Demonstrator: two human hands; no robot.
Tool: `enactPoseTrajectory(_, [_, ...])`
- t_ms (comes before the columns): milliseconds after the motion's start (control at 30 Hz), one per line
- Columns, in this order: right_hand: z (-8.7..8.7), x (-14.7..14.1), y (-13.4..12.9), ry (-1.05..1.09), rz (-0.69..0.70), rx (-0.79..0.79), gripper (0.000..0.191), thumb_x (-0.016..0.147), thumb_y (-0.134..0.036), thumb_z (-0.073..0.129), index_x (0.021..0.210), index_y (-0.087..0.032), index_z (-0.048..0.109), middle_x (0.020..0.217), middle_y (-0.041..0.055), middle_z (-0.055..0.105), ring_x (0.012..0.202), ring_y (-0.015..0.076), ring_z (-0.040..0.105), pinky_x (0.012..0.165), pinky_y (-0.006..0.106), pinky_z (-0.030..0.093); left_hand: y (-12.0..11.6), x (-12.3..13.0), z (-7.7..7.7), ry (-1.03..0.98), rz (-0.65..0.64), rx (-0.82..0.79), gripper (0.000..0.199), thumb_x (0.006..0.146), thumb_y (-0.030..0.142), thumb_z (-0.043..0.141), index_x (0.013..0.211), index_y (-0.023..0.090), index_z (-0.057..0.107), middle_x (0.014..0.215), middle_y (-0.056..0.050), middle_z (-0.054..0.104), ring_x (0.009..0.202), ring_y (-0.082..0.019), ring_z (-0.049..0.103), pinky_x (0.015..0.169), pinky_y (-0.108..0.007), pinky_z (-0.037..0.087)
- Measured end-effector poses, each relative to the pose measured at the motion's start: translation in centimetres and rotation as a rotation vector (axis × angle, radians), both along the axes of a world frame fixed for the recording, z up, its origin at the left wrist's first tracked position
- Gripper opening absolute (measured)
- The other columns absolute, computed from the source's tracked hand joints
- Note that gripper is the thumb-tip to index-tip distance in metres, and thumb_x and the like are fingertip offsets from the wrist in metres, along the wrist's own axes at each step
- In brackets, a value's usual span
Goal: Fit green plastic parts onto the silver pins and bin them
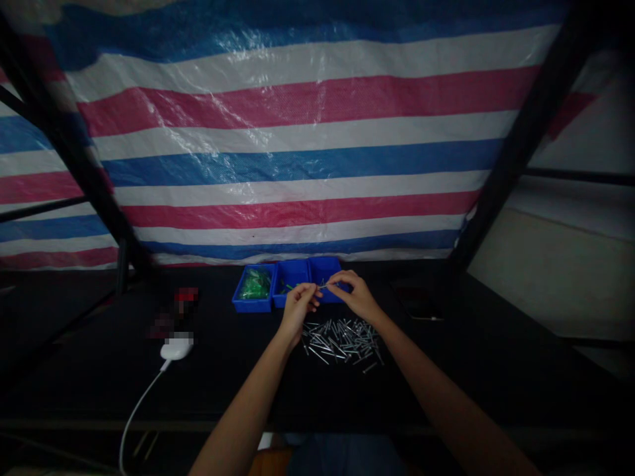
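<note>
Above the front of the blue bins, my left hand [298,309] and my right hand [356,294] are drawn close together, fingertips pinched. Between them runs a thin, pale screw-like piece [323,286]; each hand grips one end, and its details are too small to make out. Just below my hands lies a loose pile of long silvery screws [342,342] on the black table. Three blue bins stand behind: the left bin [253,306] holds green pieces in clear plastic, the middle bin [294,266] has a few green bits, and the right bin [325,262] is partly covered by my right hand.
On the left rests a white device [177,347] with a white cable [137,403] trailing off the front edge, near a blurred red item [187,295]. A dark flat object [419,304] lies to the right. Behind the black table [208,390] hangs a striped plastic sheet [297,158].
</note>
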State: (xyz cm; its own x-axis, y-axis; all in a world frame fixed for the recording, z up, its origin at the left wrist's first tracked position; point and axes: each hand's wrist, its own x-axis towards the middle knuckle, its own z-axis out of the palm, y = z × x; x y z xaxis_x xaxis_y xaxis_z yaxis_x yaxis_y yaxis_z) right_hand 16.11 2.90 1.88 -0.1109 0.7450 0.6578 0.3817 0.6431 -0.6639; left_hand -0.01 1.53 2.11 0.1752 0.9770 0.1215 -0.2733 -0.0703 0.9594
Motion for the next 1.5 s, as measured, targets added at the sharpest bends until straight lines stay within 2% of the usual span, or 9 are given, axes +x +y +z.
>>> enactPoseTrajectory(200, [0.05,-0.01,-0.01,-0.009,0.007,-0.014,0.011,0.075,-0.031,0.058,0.073,-0.022,0.063,0.079,0.0022,0.064,0.081,0.0185,0.054,0.076,0.033,0.038,-0.25,0.13,0.13,0.039,-0.043,-0.029,0.030,0.065,0.042,0.066,0.069,0.013,0.058,0.067,-0.001,0.057,0.051,-0.005,0.046,0.046,-0.016,0.033])
enactPoseTrajectory(433, [0.04,0.04,0.09,0.011,0.008,-0.043,0.013,0.076,-0.032,0.057,0.077,-0.021,0.064,0.080,0.0027,0.064,0.081,0.0182,0.053,0.072,0.032,0.039,-0.28,0.35,0.02,0.090,-0.109,-0.054,0.033,0.065,0.044,0.064,0.072,0.012,0.061,0.067,-0.002,0.058,0.050,-0.005,0.047,0.046,-0.017,0.032])
enactPoseTrajectory(700, [0.28,0.17,-0.09,0.047,0.113,-0.061,0.016,0.077,-0.033,0.056,0.084,-0.021,0.065,0.087,0.0045,0.063,0.086,0.0189,0.054,0.074,0.033,0.042,-0.44,0.46,-0.08,0.126,-0.196,-0.041,0.032,0.066,0.044,0.064,0.073,0.013,0.060,0.069,-0.002,0.057,0.051,-0.006,0.047,0.046,-0.017,0.033])
enactPoseTrajectory(1100, [0.49,0.34,-0.24,0.109,0.228,-0.092,0.019,0.074,-0.032,0.060,0.089,-0.022,0.067,0.090,0.0054,0.062,0.089,0.0194,0.056,0.078,0.034,0.042,-0.31,0.27,-0.47,0.110,-0.213,-0.040,0.032,0.067,0.044,0.063,0.077,0.014,0.057,0.072,-0.001,0.056,0.053,-0.005,0.046,0.047,-0.015,0.033])
enactPoseTrajectory(1500, [0.12,0.01,-0.16,0.227,0.228,-0.217,0.025,0.066,-0.034,0.067,0.086,-0.020,0.067,0.081,0.0046,0.067,0.077,0.0188,0.061,0.073,0.034,0.047,-0.28,0.18,-0.30,0.081,-0.190,-0.067,0.034,0.064,0.044,0.066,0.077,0.015,0.056,0.071,-0.001,0.055,0.052,-0.005,0.046,0.047,-0.015,0.033])
